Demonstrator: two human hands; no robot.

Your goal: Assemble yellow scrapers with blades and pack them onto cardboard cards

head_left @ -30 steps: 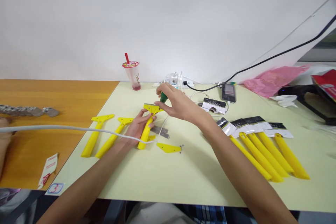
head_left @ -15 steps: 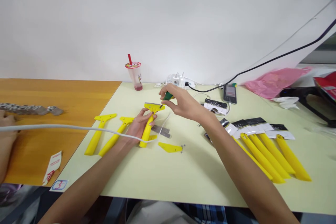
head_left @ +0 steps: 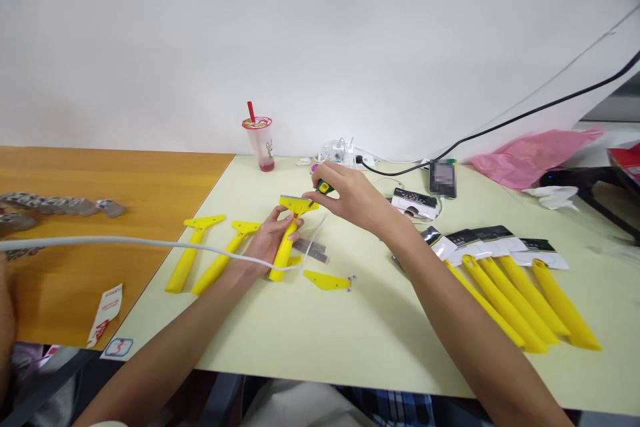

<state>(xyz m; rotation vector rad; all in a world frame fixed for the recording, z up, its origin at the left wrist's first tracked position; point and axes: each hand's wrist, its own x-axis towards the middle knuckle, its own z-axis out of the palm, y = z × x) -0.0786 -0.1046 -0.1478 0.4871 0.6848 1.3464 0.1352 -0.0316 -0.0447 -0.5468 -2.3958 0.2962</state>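
My left hand (head_left: 273,237) grips a yellow scraper (head_left: 284,250) by the neck of its handle, with the blade edge up. My right hand (head_left: 343,193) is closed round a green and yellow screwdriver (head_left: 325,187), its tip at the right end of the scraper's head. Two more yellow scrapers lie to the left, the outer scraper (head_left: 185,257) and the nearer scraper (head_left: 225,260), partly behind my left forearm. Below my hands lie a loose yellow cover plate (head_left: 327,280) with small screws (head_left: 352,282) at its tip, and flat metal blades (head_left: 313,250).
Several yellow handles (head_left: 520,303) with black and white cards (head_left: 495,238) lie at right. A drink cup (head_left: 261,143) stands near the wall by a white power strip (head_left: 340,153). A pale cable (head_left: 125,240) crosses in front of my left forearm. A pink bag (head_left: 525,160) lies far right.
The screwdriver has turned in my right hand, showing more yellow on its handle end. The co-worker's hand at the left has drawn back. The whole view has shifted slightly.
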